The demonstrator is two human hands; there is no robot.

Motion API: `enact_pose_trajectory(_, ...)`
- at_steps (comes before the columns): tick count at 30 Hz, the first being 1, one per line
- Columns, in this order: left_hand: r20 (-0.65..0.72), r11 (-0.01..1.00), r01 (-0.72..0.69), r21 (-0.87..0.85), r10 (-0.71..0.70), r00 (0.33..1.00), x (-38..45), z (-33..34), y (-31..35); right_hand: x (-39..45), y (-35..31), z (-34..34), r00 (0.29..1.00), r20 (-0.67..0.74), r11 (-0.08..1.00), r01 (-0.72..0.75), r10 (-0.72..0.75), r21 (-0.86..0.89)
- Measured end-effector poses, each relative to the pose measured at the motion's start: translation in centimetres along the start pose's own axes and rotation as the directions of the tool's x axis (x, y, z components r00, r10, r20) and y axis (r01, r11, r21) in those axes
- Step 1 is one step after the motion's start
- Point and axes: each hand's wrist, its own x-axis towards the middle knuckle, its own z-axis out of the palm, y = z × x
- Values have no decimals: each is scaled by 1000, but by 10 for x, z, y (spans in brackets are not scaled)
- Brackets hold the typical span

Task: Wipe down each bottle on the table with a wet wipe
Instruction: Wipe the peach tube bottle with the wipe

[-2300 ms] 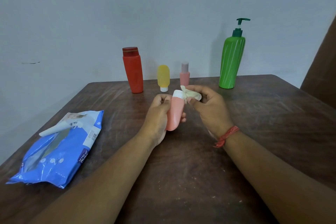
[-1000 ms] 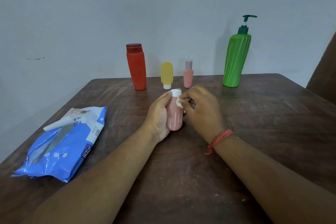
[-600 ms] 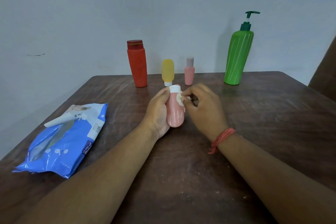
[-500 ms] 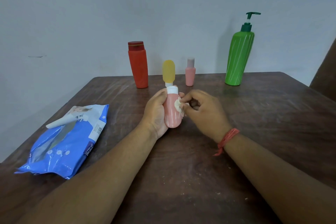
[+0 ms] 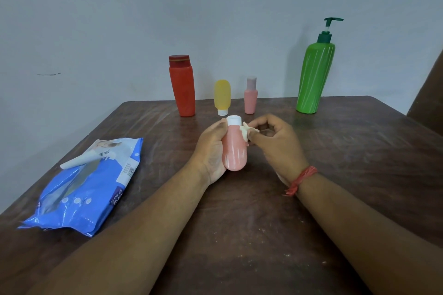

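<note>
The left hand (image 5: 212, 151) grips the pink bottle (image 5: 234, 148), white cap up, above the worktop (image 5: 359, 151) centre. At its 3 o'clock, the right hand (image 5: 279, 143) pinches a wadded wet wipe (image 5: 245, 132) against the bottle's shoulder. Four bottles stand at 12 o'clock; the wipes pack (image 5: 88, 184) lies at 9 o'clock.

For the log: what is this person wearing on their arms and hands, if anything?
Both forearms are bare as far as the frame shows, with no sleeves in view. The right hand has a red-orange thread band wound several times round its wrist, with loose ends. The left hand and its wrist carry nothing. No gloves, rings or watch show.
</note>
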Motion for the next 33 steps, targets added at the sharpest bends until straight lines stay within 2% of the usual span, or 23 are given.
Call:
enact_pose_trajectory(1,0,1000,-10,8,10,1000,0,1,-1,0,0,0,1000,11,1000,8,-8,-24)
enact_pose_trajectory(5,5,999,-11,-40,12,1000,-2,-3,4,-3,2,-3,972,232,998,-42,51,-43)
enact_pose_trajectory(6,-5,999,-6,-38,6,1000,-2,-4,4,-3,3,-3,968,246,997,-30,47,-73)
enact_pose_trajectory(11,-19,1000,-20,14,21,1000,-4,2,0,2,6,3,985,53,935,175,-167,-308)
enact_pose_trajectory(13,-21,1000,-14,-24,13,1000,-4,1,2,0,3,1,972,149,910,223,-181,-350)
enact_pose_trajectory(15,-23,997,-2,-78,0,1000,-3,-3,5,-2,2,-2,947,295,913,228,-127,-338)
enact_pose_trajectory(16,-24,996,4,-94,-6,1000,-2,-4,6,-3,2,-2,941,312,903,244,-133,-353)
enact_pose_trajectory(19,-10,997,22,-73,-23,1000,-2,-3,4,0,4,2,964,130,869,264,-231,-418)
enact_pose_trajectory(21,2,999,18,-43,-18,1000,-4,0,3,1,4,3,964,80,869,262,-252,-419)
enact_pose_trajectory(23,-1,998,4,-61,-4,1000,-4,-2,5,0,3,-2,960,193,867,268,-203,-420)
enact_pose_trajectory(25,-4,993,-2,-119,2,1000,-2,-6,7,-3,1,-6,923,369,851,277,-107,-447)
enact_pose_trajectory(26,-8,990,-5,-140,4,1000,-1,-8,8,-4,1,-6,906,410,834,302,-102,-461)
enact_pose_trajectory(27,-13,990,-10,-143,8,1000,-1,-8,8,-4,2,-4,909,395,822,325,-135,-467)
enact_pose_trajectory(30,6,995,1,-96,0,1000,-3,-4,6,-2,3,3,943,179,813,333,-281,-478)
enact_pose_trajectory(31,10,997,4,-82,-3,1000,-4,-2,5,-1,3,4,939,150,803,342,-309,-489)
enact_pose_trajectory(33,11,997,3,-83,-3,1000,-4,-2,5,-1,3,2,925,239,781,377,-294,-498)
